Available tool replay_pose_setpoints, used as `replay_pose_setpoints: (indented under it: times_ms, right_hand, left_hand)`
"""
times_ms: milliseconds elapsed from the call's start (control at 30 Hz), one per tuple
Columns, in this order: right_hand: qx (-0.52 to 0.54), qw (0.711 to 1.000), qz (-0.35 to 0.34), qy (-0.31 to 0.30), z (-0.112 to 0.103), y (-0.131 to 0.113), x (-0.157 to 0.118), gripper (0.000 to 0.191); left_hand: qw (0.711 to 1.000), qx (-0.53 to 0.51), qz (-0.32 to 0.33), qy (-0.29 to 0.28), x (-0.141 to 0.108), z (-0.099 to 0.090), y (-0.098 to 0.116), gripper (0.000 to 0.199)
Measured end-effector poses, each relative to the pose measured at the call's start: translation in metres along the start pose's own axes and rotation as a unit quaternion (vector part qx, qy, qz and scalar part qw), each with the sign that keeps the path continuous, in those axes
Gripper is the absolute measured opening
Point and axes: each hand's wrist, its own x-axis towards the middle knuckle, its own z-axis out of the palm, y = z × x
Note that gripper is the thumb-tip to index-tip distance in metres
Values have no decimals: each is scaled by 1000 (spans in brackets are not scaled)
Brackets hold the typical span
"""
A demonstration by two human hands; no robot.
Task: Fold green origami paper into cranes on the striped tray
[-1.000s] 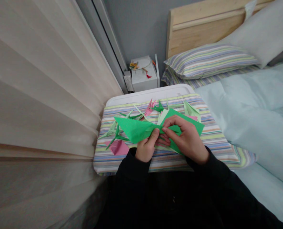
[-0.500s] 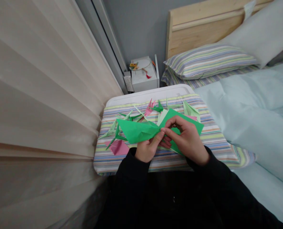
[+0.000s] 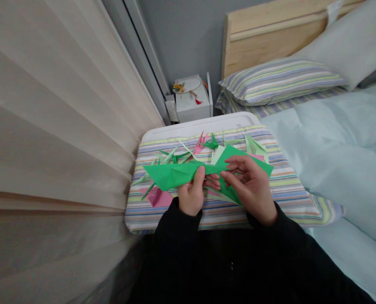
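Green origami paper (image 3: pixel 175 175) now lies flatter, pinched by the left hand (image 3: pixel 191 196).

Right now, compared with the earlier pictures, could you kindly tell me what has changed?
The right hand has moved right, away from the left hand, fingers loosening on the green paper, whose left flap now lies flatter and reaches further left. The left hand keeps hold. The paper cranes stayed put.

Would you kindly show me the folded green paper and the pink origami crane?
folded green paper (image 3: pixel 177 176): head view, middle of its left flap.
pink origami crane (image 3: pixel 198 145): head view, on its body.
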Motion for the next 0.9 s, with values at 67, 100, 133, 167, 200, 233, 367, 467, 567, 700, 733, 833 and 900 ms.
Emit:
replay_pose_setpoints:
  times_ms: [67, 100, 133, 167, 200, 233, 367, 467, 567, 700, 733, 833, 900]
  right_hand:
    - [41, 998, 37, -6, 1, 0, 0, 28]
    - [63, 996, 53, -13, 2, 0, 0, 30]
    - [83, 994, 66, -22, 3, 0, 0, 32]
    - [100, 992, 75, -29, 3, 0, 0, 34]
    - [114, 990, 79, -31, 4, 0, 0, 35]
    - [124, 989, 79, -28, 4, 1, 0, 35]
    - [118, 990, 77, 16, 4, 1, 3, 24]
    - [102, 991, 65, 57, 2, 1, 4, 20]
    - [79, 992, 40, 92, -2, 1, 5, 17]
    - [62, 990, 21, 124, -5, 3, 8, 16]
    - [61, 990, 19, 127, -6, 4, 8, 16]
    - [61, 990, 15, 126, -7, 6, 9, 15]
    - [63, 991, 17, 121, -8, 6, 8, 15]
  left_hand:
    - [1000, 9, 1, 8, 1, 0, 0, 56]
    - [1000, 14, 0, 6, 1, 0, 0, 57]
    - [1000, 18, 0, 1, 1, 0, 1, 57]
    - [1000, 23, 0, -3, 1, 0, 2, 56]
    - [999, 31, 1, -8, 0, 0, 3, 55]
    - [999, 41, 1, -15, 0, 0, 5, 54]
    - [994, 100, 17, -47, -1, -1, 7, 51]
    - [991, 120, 54, -13, 2, -3, 5, 43]
    - [990, 55, 98, 88, 6, -1, 4, 34]
    - [979, 12, 146, 139, 6, 3, 8, 94]
    - [978, 25, 156, 139, 6, 3, 9, 101]
    - [974, 89, 171, 116, 4, -2, 4, 75]
    - [968, 144, 182, 96, 3, -6, -2, 36]
